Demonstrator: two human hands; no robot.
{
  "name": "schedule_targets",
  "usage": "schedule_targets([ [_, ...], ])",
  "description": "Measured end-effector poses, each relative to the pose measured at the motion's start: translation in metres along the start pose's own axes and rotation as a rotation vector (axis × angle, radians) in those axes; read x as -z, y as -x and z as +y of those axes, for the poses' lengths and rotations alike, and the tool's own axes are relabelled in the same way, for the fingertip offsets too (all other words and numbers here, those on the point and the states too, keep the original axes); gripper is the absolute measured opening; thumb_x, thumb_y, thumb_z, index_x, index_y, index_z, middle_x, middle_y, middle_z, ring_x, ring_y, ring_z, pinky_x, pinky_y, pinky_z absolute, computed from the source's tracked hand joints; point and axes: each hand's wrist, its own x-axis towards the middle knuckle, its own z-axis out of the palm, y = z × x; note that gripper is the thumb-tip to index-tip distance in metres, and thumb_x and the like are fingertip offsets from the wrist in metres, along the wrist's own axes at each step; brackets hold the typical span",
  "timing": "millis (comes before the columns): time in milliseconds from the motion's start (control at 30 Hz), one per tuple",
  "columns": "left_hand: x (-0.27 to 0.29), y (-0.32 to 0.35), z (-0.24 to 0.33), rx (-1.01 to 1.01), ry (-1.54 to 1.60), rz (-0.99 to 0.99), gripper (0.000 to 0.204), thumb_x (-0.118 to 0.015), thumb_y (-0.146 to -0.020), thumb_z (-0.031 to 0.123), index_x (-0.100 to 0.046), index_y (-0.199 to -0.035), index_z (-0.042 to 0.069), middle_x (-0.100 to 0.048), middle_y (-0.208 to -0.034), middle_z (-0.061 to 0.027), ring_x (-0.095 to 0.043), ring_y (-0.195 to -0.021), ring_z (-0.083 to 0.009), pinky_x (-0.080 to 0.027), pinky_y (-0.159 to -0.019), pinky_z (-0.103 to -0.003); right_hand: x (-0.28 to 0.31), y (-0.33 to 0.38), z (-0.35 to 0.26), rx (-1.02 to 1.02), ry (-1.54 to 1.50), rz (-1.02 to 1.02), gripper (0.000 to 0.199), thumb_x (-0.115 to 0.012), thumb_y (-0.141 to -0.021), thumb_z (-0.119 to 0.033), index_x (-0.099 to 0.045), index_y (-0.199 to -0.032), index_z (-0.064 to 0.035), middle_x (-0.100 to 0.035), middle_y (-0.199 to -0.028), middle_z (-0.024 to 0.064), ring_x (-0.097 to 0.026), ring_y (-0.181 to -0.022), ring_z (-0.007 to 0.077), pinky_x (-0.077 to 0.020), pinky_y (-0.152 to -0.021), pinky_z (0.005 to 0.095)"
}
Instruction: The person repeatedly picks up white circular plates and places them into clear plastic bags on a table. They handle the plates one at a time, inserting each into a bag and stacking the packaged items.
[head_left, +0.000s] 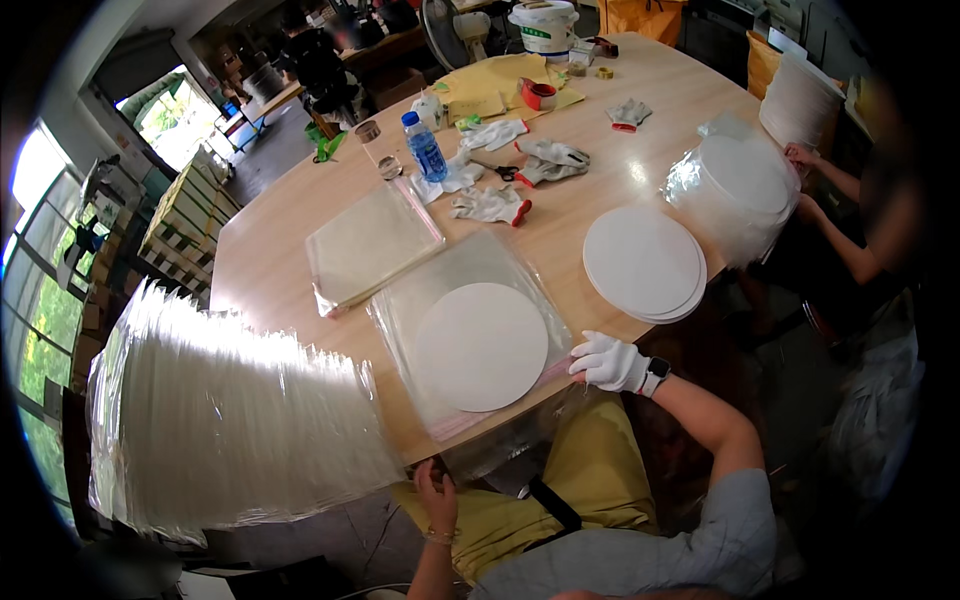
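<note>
A white round disc [481,346] lies inside a clear plastic bag [420,290] on the wooden table [270,250], right in front of me. My right hand [610,362], in a white glove with a watch at the wrist, grips the bag's right edge at the table's rim. My left hand [437,497] is bare and sits below the table edge over my yellow apron, fingers curled; what it holds is unclear. A strip of clear plastic hangs off the table edge between my hands.
A stack of bare white discs [642,262] lies to the right, with bagged discs [735,195] beyond it under a co-worker's hands [800,155]. Empty clear bags [365,245] are stacked left of centre. A big pile of bagged discs [230,420] stands at my left. A water bottle [425,147], gloves [490,205] and tape [538,95] lie further back.
</note>
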Motion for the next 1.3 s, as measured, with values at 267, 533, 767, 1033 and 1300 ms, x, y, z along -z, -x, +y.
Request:
schedule_targets([
  [267, -0.001, -0.054, 0.02, -0.695, -0.181, -0.223, 0.017, -0.067, -0.073, 0.005, -0.065, -0.09, 0.008, -0.064, -0.089, -0.0076, -0.056, -0.092, -0.0253, -0.044, -0.077, -0.038, 0.011, 0.004, 0.004, -0.157, -0.209, -0.151, 0.004, -0.065, -0.074, -0.012, -0.064, -0.077, -0.0103, -0.065, -0.079, 0.001, -0.062, -0.078, 0.0229, -0.0453, -0.084, 0.047],
  [533, -0.008, -0.054, 0.006, -0.202, 0.001, -0.185, 0.023, -0.051, -0.088, 0.013, -0.062, -0.069, 0.006, -0.061, -0.065, -0.0096, -0.059, -0.06, -0.0277, -0.045, -0.057, -0.037, 0.005, 0.011, 0.001, -0.738, -0.199, -0.332, 0.016, -0.053, -0.081, -0.02, -0.064, -0.079, -0.0077, -0.065, -0.069, 0.0082, -0.063, -0.065, 0.0243, -0.05, -0.061, 0.0329],
  [767, -0.016, -0.052, 0.02, -0.059, -0.265, -0.065, 0.028, -0.051, -0.09, 0.022, -0.059, -0.069, 0.005, -0.057, -0.06, -0.011, -0.056, -0.053, -0.028, -0.043, -0.051, -0.036, -0.013, -0.007, -0.013, -1.048, -0.168, -0.227, 0.02, -0.05, -0.084, -0.024, -0.057, -0.075, -0.0076, -0.061, -0.059, 0.0095, -0.061, -0.057, 0.0287, -0.0472, -0.054, 0.0392],
  [1033, -0.023, -0.065, 0.02, 0.017, -0.487, -0.071, 0.028, -0.056, -0.087, 0.033, -0.062, -0.073, 0.009, -0.06, -0.063, -0.0122, -0.058, -0.055, -0.0309, -0.045, -0.05, -0.041, -0.032, -0.014, -0.02, -0.883, 0.351, -0.275, 0.024, -0.049, -0.084, -0.027, -0.052, -0.068, -0.0092, -0.057, -0.056, 0.0137, -0.057, -0.052, 0.0343, -0.0433, -0.049, 0.0462],
  [1300, -0.018, -0.071, 0.043, -0.066, -0.361, 0.033, 0.032, -0.06, -0.083, 0.037, -0.059, -0.099, 0.01, -0.061, -0.095, -0.0118, -0.057, -0.089, -0.0314, -0.043, -0.075, -0.044, -0.029, -0.02, -0.021, -1.049, 0.309, -0.342, 0.021, -0.05, -0.083, -0.028, -0.053, -0.075, -0.0091, -0.059, -0.061, 0.0164, -0.058, -0.054, 0.0356, -0.0432, -0.05, 0.0477],
])
